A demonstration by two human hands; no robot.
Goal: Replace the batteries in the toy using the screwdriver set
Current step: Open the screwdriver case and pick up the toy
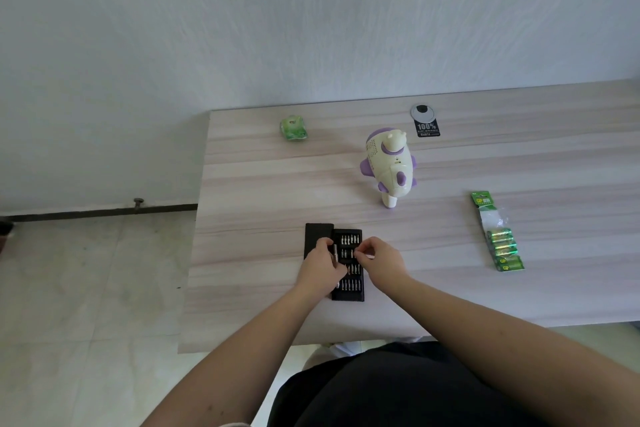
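Worktop (263, 191): pale wood-grain surface; everything for the job is laid out within arm's reach of the near edge.
Toy (389, 166): cream and purple plastic figure, lying mid-worktop beyond the bit case, untouched. Judged: parked there until a driver is made up.
Battery pack (498, 236): green blister strip, well apart to the right; upper part of the strip looks torn open, several cells remain in it.
Screwdriver set (348, 265): black case open, rows of bits exposed, lid (313, 236) lying beside it on the left. It sits nearest the person, so bits can be picked directly.
Left hand (320, 265): fingers curled round a slim metal driver handle (335, 250), held over the case.
Right hand (379, 260): thumb and forefinger pinching a small bit (354, 254) in the middle rows; whether it is lifted clear or seated, cannot tell.
Step, judged: choosing a bit to fit the handle; toy not yet opened.
Green object (293, 128): small, far left, idle.
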